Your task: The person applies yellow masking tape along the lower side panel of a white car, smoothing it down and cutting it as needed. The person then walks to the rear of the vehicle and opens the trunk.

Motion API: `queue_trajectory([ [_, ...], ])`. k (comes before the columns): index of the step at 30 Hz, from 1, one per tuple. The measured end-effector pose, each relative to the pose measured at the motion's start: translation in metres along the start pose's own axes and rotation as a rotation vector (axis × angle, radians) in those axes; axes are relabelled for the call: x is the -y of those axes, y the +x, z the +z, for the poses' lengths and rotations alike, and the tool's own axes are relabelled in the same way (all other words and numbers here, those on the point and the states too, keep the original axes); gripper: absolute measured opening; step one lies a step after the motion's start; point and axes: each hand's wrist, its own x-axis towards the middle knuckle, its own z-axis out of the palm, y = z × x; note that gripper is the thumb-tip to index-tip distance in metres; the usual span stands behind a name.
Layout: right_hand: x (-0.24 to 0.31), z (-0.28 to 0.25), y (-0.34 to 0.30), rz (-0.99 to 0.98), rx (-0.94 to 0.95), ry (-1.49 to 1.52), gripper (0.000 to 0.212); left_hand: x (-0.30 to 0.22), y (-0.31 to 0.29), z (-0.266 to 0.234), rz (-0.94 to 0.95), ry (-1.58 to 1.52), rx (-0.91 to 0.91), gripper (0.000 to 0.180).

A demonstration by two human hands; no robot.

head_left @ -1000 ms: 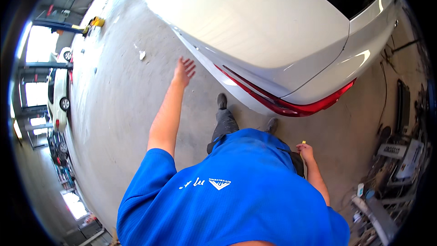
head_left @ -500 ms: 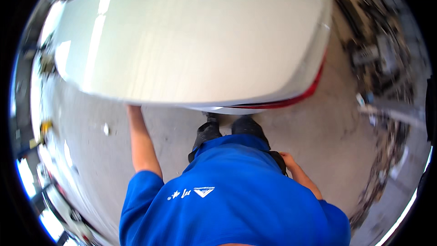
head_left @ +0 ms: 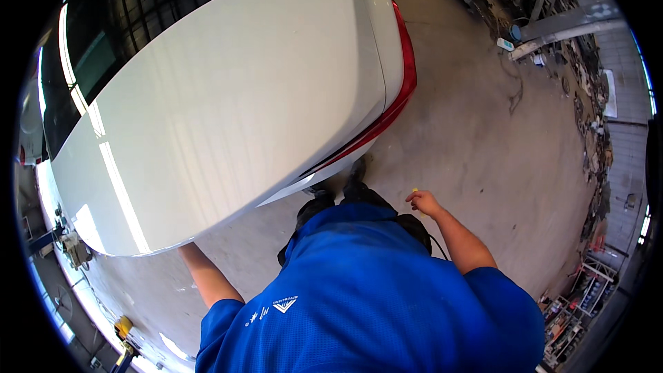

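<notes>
A large white car trunk lid [head_left: 228, 110] fills the upper left, its rear edge sloping across in front of me. My left forearm [head_left: 207, 276] reaches up to that edge, and the hand is hidden beneath it. A red tail light [head_left: 407, 62] wraps around the car's corner. Beside my right hip, away from the car, my right hand [head_left: 425, 202] is closed with its fingers curled. A thin yellow thing, too small to name, shows on either side of its fingers.
Metal parts and scrap [head_left: 594, 138] line the wall on the right, with a grey beam [head_left: 573, 31] jutting out. A shelf rack [head_left: 587, 290] stands at lower right. Yellow equipment [head_left: 123, 327] is at lower left. Concrete floor [head_left: 497, 145] surrounds the car.
The view has swung to the right, so the car sits farther left and tilted. My right hand has come away from my hip pocket area. My left hand stays under the lid's edge.
</notes>
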Motion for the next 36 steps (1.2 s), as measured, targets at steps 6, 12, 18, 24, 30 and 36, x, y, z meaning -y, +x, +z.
queue_trajectory([
  [6, -0.018, 0.006, -0.003, 0.044, 0.038, -0.055, 0.029, 0.017, -0.017, -0.007, 0.05, 0.038, 0.361, 0.07],
  [12, -0.021, 0.011, -0.001, 0.0, 0.029, -0.069, 0.03, 0.078, -0.109, 0.097, -0.309, -0.383, -0.203, 0.07],
  [18, -0.008, 0.008, 0.014, -0.033, 0.077, -0.081, 0.03, 0.089, -0.15, 0.165, -0.467, -0.634, -0.406, 0.054],
  [24, 0.03, 0.007, 0.019, -0.057, 0.084, -0.142, 0.029, 0.114, -0.134, 0.114, -0.482, -0.629, -0.231, 0.045],
  [30, 0.016, 0.006, 0.021, -0.039, 0.082, -0.12, 0.03, 0.113, -0.131, 0.117, -0.502, -0.595, -0.161, 0.046],
  [36, 0.013, 0.007, 0.019, -0.004, 0.127, -0.133, 0.029, 0.115, -0.124, 0.104, -0.483, -0.609, -0.05, 0.046],
])
